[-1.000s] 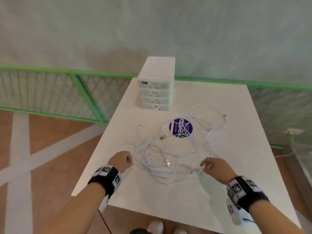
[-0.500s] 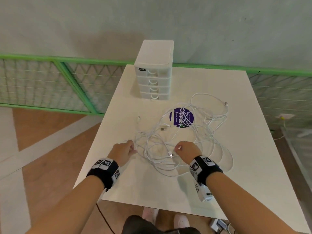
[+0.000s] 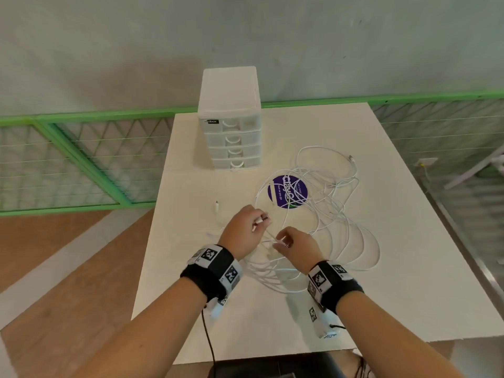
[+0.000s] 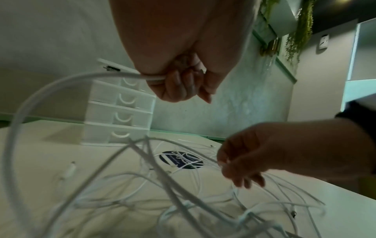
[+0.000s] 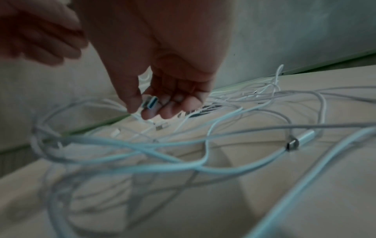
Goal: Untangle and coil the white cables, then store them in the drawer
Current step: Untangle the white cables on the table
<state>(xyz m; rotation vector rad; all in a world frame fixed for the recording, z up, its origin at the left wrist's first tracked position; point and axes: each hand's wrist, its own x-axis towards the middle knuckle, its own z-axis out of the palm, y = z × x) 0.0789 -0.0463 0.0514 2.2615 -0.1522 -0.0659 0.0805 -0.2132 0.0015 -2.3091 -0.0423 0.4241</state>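
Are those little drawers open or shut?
Shut: all four fronts of the drawer unit sit flush in the head view; none is pulled out.

I see smooth, rubbery-looking white cables (image 3: pixel 321 214) with shiny metal plug tips (image 5: pixel 293 144) — a matt pale table (image 3: pixel 409 268) — and a translucent plastic drawer unit (image 3: pixel 230 124).

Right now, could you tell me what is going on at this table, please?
A person is sorting a tangle of white cables on the table. The left hand grips a cable near one end, and the right hand pinches a connector at the fingertips. Nothing is coiled yet, and the drawer unit at the back stands closed.
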